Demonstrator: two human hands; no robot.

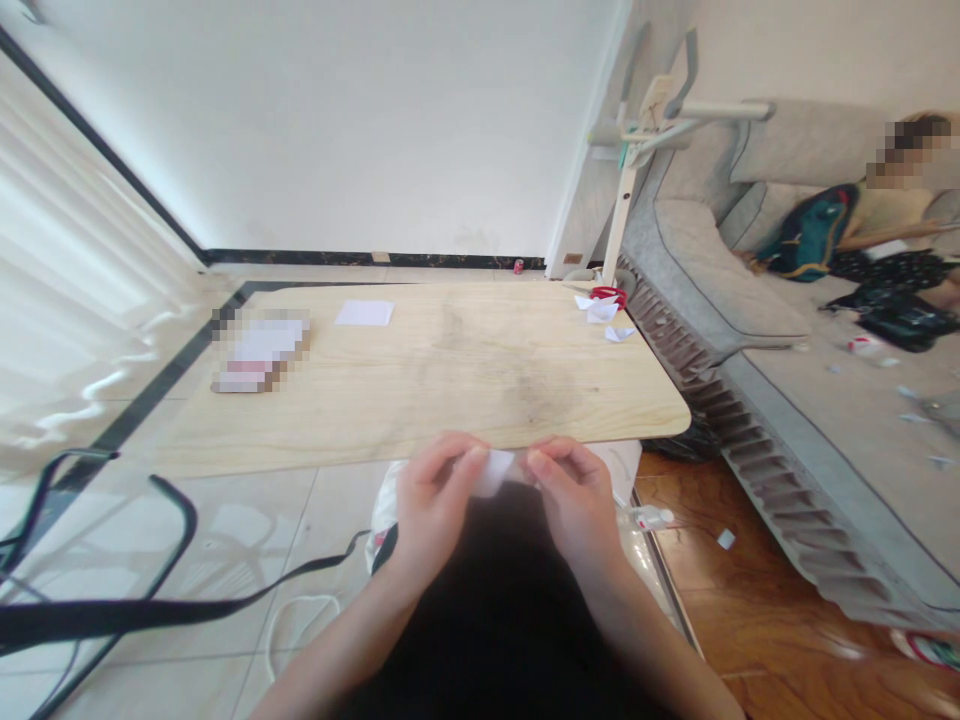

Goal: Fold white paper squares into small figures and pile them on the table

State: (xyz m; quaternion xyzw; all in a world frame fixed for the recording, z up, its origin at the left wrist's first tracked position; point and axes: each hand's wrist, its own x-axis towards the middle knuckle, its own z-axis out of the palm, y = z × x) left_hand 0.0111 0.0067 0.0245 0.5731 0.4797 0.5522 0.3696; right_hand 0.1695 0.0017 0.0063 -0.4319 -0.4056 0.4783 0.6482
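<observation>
A small folded piece of white paper (493, 474) is pinched between the thumb and fingers of my left hand (441, 490), just off the table's near edge. My right hand (571, 490) is beside it, thumb and fingertips pressed together close to the paper's right side. Whether those fingertips have hold of the paper's edge is not clear. In front of both hands stretches the light wooden table (390, 390). On its far left lies a stack of white paper sheets (364, 313). Folded white paper shapes (598, 310) sit at the far right corner, with another folded paper piece (619, 334) nearer.
A blurred-out flat object (262, 350) lies on the table's left. Red-handled scissors (609, 296) are by the folded shapes. At right, a person (892, 220) sits on a grey sofa (757, 310). A black strap (225, 605) and metal chair frame (180, 520) are left.
</observation>
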